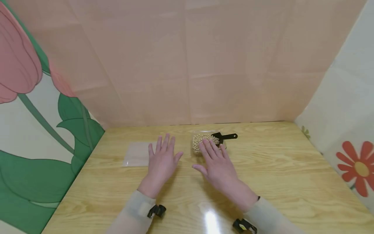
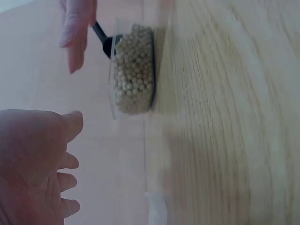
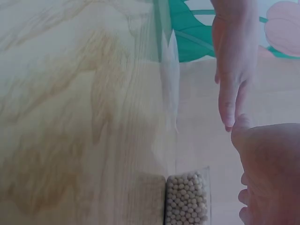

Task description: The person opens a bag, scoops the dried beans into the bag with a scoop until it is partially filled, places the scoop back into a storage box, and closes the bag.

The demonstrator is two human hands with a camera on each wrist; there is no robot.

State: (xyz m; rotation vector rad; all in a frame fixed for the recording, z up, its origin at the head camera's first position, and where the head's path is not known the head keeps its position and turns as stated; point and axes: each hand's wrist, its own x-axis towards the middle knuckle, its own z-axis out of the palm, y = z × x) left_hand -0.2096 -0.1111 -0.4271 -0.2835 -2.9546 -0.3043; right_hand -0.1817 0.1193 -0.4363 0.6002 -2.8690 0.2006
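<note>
My left hand (image 1: 163, 161) is held palm down above the table with its fingers spread, overlapping the right part of a clear plastic bag (image 1: 135, 154) in the head view. My right hand (image 1: 217, 165), also palm down with spread fingers, hovers in front of a clear box full of round beige beans (image 1: 200, 141). Its fingertips overlap the box's near side in that view. A black scoop (image 1: 229, 136) lies in the beans, handle pointing right over the rim. Both wrist views show the hands raised above the tabletop, holding nothing; the left wrist view shows the bean-filled box (image 2: 135, 70) from the side.
The wood-grain table (image 1: 277, 169) runs back to a pink cloth backdrop (image 1: 187, 65). Tulip-patterned cloth (image 1: 32, 143) stands along the left edge, and a white sheet with a red flower (image 1: 360, 167) along the right. Each wrist wears a black camera mount (image 1: 157, 211).
</note>
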